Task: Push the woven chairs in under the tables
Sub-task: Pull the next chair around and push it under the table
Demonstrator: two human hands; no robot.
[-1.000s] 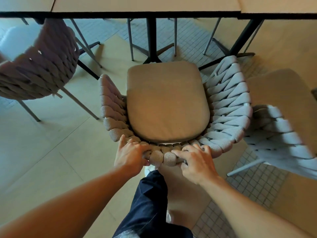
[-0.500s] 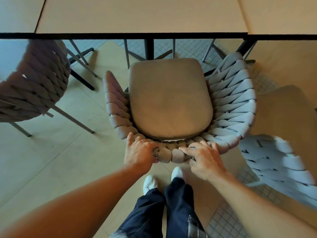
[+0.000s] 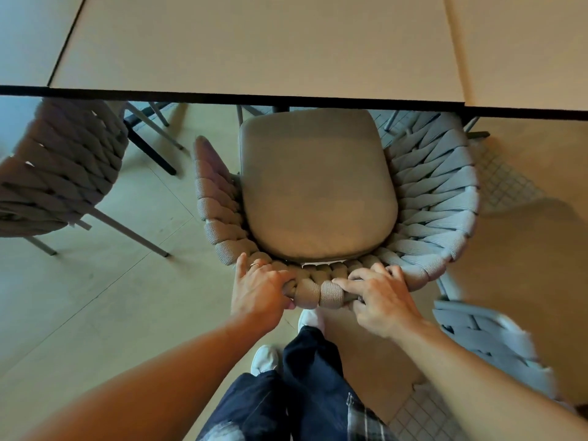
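A grey woven chair (image 3: 439, 198) with a tan seat cushion (image 3: 315, 186) stands right in front of me. The cushion's front edge meets the dark edge of the beige table (image 3: 254, 43). My left hand (image 3: 259, 291) grips the left part of the chair's woven back rim. My right hand (image 3: 378, 297) grips the same rim a little to the right. Both hands are closed around the thick woven cords.
A second woven chair (image 3: 60, 167) stands at the left, partly under the table. A third woven chair (image 3: 490, 338) is close at my right. My legs and white shoes (image 3: 264, 358) are directly behind the chair on the pale floor.
The chair has slid forward toward the table with both hands on its back rim; the cushion's front now reaches the table edge. I have stepped forward behind it.
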